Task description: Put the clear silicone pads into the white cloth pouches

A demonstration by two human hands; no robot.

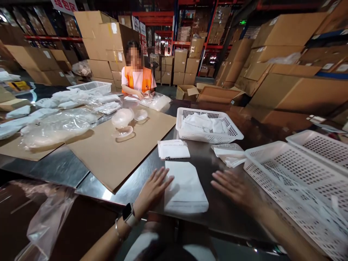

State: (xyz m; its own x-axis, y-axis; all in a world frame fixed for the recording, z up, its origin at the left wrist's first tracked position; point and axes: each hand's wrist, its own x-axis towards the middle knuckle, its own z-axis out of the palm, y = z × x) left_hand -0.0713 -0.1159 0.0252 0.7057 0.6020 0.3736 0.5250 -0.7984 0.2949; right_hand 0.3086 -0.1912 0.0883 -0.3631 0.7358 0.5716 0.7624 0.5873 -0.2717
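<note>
A stack of white paper bags or sheets (185, 186) lies flat near the table's front edge. At its left edge is my left hand (156, 186), fingers spread and palm down, with a watch on the wrist. My right hand (231, 185) hovers to the right of the stack, fingers stretched out and slightly blurred, holding nothing. Just beyond the stack lies a smaller pile of folded white pieces (174, 149) with a black mark on it. A few more white pieces in clear wrap (230, 154) lie beyond my right hand.
Behind the piles stands a white perforated basket (209, 136) of white packets; a larger basket (288, 174) stands at right. On cardboard (119, 159) at left rest translucent bowl-like pieces (122, 119) near plastic bags (62, 125). A person in an orange vest (138, 78) works opposite.
</note>
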